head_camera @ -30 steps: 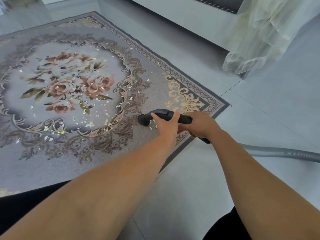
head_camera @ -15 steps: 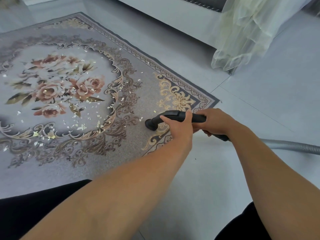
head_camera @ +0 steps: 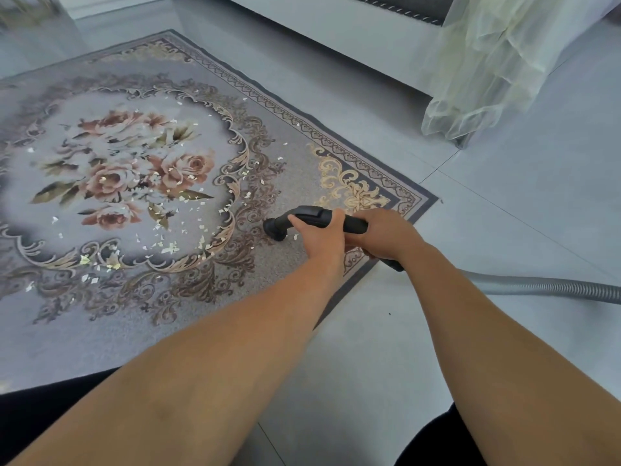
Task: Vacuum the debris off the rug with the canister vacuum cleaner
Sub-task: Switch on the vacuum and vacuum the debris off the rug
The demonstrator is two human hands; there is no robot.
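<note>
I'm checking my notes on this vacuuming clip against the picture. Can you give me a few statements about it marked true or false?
1. The left hand and the right hand both grip the black vacuum handle. True.
2. The nozzle is over bare floor tiles. False: it is on the rug, near the rug's right corner.
3. Most of the debris lies left of the nozzle, around the rose pattern. True.
4. The grey hose runs off the left edge of the view. False: it leaves at the right edge.
5. A sheer curtain reaches down to the floor at upper right. True.
</note>
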